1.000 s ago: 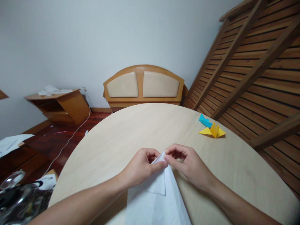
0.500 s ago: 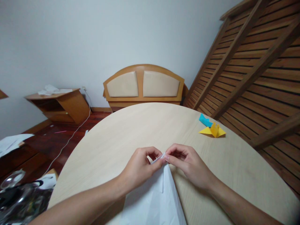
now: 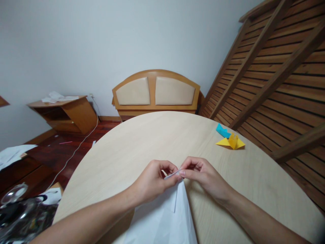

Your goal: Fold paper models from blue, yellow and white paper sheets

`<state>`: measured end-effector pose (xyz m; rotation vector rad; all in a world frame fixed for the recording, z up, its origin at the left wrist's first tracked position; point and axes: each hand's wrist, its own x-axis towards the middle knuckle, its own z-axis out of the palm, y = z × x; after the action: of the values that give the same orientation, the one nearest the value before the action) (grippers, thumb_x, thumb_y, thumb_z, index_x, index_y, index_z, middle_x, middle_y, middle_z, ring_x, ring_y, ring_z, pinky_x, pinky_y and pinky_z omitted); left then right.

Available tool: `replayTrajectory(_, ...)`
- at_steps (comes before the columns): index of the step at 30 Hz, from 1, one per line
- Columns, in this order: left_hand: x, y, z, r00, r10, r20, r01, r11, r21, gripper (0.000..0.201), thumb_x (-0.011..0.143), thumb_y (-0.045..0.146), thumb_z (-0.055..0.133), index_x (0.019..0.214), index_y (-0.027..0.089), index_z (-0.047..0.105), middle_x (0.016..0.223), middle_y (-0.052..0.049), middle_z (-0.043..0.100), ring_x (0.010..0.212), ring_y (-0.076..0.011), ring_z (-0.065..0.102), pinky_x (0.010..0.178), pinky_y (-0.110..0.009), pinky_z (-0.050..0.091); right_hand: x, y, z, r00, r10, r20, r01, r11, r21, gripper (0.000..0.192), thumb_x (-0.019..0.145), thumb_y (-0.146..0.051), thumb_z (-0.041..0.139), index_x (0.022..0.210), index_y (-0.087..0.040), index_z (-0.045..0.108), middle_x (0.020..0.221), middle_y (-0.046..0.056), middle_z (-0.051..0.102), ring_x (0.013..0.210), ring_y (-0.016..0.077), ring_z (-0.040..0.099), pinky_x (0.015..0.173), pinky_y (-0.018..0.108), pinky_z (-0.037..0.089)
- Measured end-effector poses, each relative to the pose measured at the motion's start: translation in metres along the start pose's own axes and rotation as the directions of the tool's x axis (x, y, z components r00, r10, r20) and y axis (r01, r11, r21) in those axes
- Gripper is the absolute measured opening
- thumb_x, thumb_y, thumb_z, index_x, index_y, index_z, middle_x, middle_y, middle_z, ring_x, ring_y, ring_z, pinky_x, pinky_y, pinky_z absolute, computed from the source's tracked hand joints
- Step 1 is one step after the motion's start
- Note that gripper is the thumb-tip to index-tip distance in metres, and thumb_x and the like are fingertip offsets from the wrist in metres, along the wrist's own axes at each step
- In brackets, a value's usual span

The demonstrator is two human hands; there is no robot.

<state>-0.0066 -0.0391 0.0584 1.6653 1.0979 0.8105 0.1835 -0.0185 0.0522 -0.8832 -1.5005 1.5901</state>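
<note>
A large sheet of white paper, creased and partly folded, reaches from the near side of the round table up to a narrow folded end. My left hand pinches that end between thumb and fingers. Close beside it, my right hand pinches the tip of the same paper, the two thumbs almost meeting. A loose flap with a straight edge hangs below the thumbs. My forearms cover part of the sheet's left side, and its lower part runs out of view.
On the round table, a yellow folded-paper figure and a blue folded-paper piece lie at the far right. A slatted wooden panel leans on the right. Behind stands a headboard; a low cabinet is at left.
My right hand has shifted slightly to the right with the paper tip. The hanging flap and the lower sheet have swung a little left. Both hands keep their pinch.
</note>
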Motion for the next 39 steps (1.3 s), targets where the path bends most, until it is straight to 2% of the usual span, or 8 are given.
replayTrajectory(10, 0.0017, -0.0024, 0.0001, 0.999, -0.036, 0.014, 0.036, 0.999, 0.009, 0.021, 0.080, 0.035, 0.069, 0.080, 0.014, 0.069, 0.071, -0.001, 0.063, 0.062, -0.0106, 0.045, 0.059, -0.024, 0.035, 0.0009, -0.0015, 0.0012, 1.000, 0.011, 0.011, -0.010, 0.999, -0.030, 0.029, 0.079, -0.044, 0.076, 0.070, -0.017, 0.068, 0.067, 0.000, 0.064, 0.066, 0.0128, 0.055, 0.067, 0.026, 0.043)
replayTrajectory(13, 0.0038, -0.0025, -0.0001, 0.999, -0.040, -0.014, 0.040, 0.998, -0.048, 0.024, 0.080, 0.037, 0.071, 0.077, 0.013, 0.067, 0.071, -0.001, 0.063, 0.062, -0.0108, 0.048, 0.060, -0.024, 0.036, 0.0015, -0.0020, 0.0009, 1.000, 0.003, 0.006, -0.002, 0.999, -0.046, 0.034, 0.083, -0.049, 0.071, 0.072, -0.017, 0.067, 0.068, 0.001, 0.064, 0.068, 0.0135, 0.056, 0.069, 0.027, 0.044)
replayTrajectory(19, 0.0077, -0.0035, -0.0022, 0.997, -0.030, -0.075, 0.014, 0.977, -0.215, 0.028, 0.077, 0.040, 0.074, 0.076, 0.014, 0.063, 0.070, 0.000, 0.059, 0.063, -0.0107, 0.049, 0.061, -0.024, 0.037, -0.0009, 0.0009, 0.0022, 0.997, 0.075, 0.019, -0.074, 0.995, -0.074, 0.034, 0.067, -0.042, 0.087, 0.077, -0.017, 0.066, 0.073, -0.001, 0.064, 0.068, 0.0128, 0.056, 0.066, 0.025, 0.043)
replayTrajectory(24, 0.0085, -0.0066, -0.0016, 0.995, 0.010, -0.100, -0.034, 0.968, -0.248, 0.028, 0.078, 0.039, 0.073, 0.077, 0.015, 0.060, 0.068, 0.003, 0.055, 0.062, -0.0099, 0.047, 0.059, -0.023, 0.036, -0.0012, 0.0011, 0.0028, 0.998, 0.068, 0.007, -0.066, 0.987, -0.146, 0.032, 0.075, -0.045, 0.080, 0.073, -0.016, 0.068, 0.069, -0.001, 0.062, 0.066, 0.0127, 0.054, 0.066, 0.026, 0.042)
replayTrajectory(32, 0.0081, -0.0079, -0.0023, 0.996, 0.024, -0.082, -0.044, 0.967, -0.250, 0.033, 0.080, 0.046, 0.073, 0.080, 0.014, 0.064, 0.071, 0.000, 0.060, 0.064, -0.0112, 0.051, 0.061, -0.024, 0.037, -0.0016, -0.0011, 0.0019, 0.998, 0.055, 0.029, -0.050, 0.984, -0.168, 0.030, 0.077, -0.044, 0.077, 0.072, -0.016, 0.069, 0.067, 0.000, 0.061, 0.065, 0.0131, 0.051, 0.065, 0.026, 0.040)
replayTrajectory(39, 0.0078, -0.0073, -0.0024, 0.995, 0.003, -0.098, -0.027, 0.971, -0.239, 0.031, 0.078, 0.043, 0.075, 0.082, 0.014, 0.065, 0.074, -0.002, 0.063, 0.067, -0.0126, 0.054, 0.064, -0.025, 0.040, -0.0013, -0.0016, 0.0027, 0.998, 0.062, 0.030, -0.056, 0.984, -0.171, 0.030, 0.076, -0.045, 0.078, 0.071, -0.017, 0.069, 0.066, -0.001, 0.060, 0.065, 0.0138, 0.052, 0.065, 0.027, 0.040)
